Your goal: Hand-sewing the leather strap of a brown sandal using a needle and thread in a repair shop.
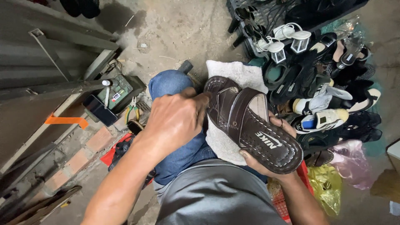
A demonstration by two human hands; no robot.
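Head view, centre of frame: the right hand [266, 160] is cradling a dark brown slide sandal [252, 125] from beneath, fingers wrapping its edges. The left hand [177, 121] is clenching at the strap's left edge; whether it is gripping a tool cannot be told. Judged best practice: brace the sandal firmly on the white towel [233, 73] over the knee.

The left forearm comes up from the lower left of the view, bare, wrist slightly bent. The left hand [175, 121] is seen from its back, knuckles up, fingers curled into a loose fist and tucked forward out of sight. The right forearm rises from the lower right. The right hand [266, 160] lies palm up, cupped, mostly hidden; its thumb shows at the near side and its fingertips [278, 121] curl up at the far side.
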